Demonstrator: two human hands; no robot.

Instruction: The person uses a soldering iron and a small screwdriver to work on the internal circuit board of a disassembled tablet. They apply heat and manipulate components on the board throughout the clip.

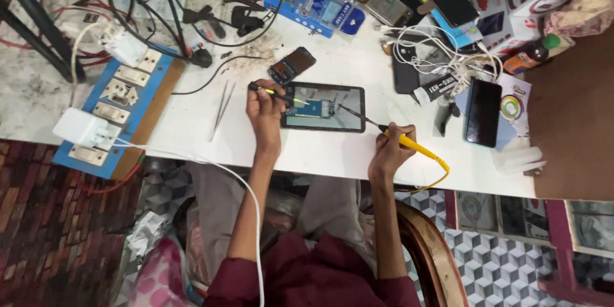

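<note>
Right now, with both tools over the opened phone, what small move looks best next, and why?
Probably ease the soldering iron tip down-left onto the blue board. The right hand holds it just short, while the left hand already has a yellow-tipped tool at the opened phone.

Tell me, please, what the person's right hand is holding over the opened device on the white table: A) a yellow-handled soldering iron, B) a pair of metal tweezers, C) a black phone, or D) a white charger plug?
A: the right hand grips a yellow-handled soldering iron whose dark tip reaches toward the opened device, while the metal tweezers lie untouched on the white table.
</note>
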